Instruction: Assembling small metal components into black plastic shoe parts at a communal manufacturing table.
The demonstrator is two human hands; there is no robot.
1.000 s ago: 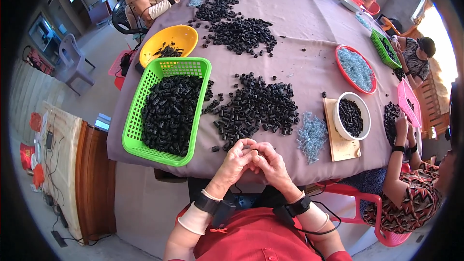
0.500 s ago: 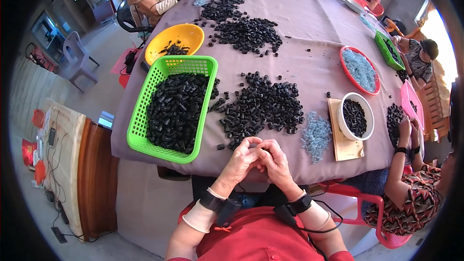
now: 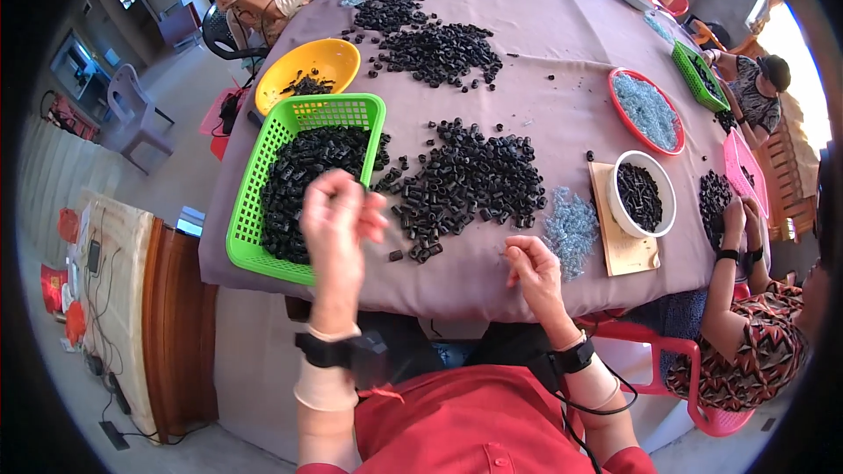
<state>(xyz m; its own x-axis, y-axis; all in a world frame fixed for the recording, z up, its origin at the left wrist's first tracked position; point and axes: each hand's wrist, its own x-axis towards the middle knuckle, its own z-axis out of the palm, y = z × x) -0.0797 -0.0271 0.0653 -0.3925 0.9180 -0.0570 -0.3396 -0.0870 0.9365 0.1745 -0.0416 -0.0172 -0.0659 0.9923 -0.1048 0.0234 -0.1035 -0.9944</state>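
My left hand is raised over the near right edge of a green plastic basket, its fingers curled but smeared by motion. The basket is filled with small black plastic parts. My right hand hovers near the table's front edge, thumb and forefinger pinched together. A tiny dark tip shows at that pinch, too small to name. Between and beyond my hands spreads a heap of short black tubular pieces. Right of it lies a little pile of clear, bluish pieces, close to my right hand.
A white bowl of slim black parts stands on a tan board. Farther off are a red-rimmed tray of clear pieces and a yellow bowl. Co-workers sit around the cloth-covered table; one person's hands work at the right.
My hands were together at the table's front edge; now they are apart. The left has moved up and left to the green basket, the right a little to the right.
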